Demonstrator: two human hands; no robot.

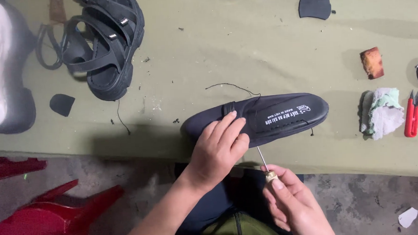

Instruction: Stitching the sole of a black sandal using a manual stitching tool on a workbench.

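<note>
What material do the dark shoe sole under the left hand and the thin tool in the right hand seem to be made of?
The dark navy shoe sole looks like matte rubber or foam: dull, smooth surface, no shine. The thin awl-like tool has a bright shaft, probably polished metal, and a pale collar at the right hand, perhaps brass or wood. The left hand presses on the sole.

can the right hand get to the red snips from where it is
Probably yes. The right hand holds an awl below the sole, and the red snips lie uncovered on the table to its right, nothing between; it would need to free itself first.
</note>
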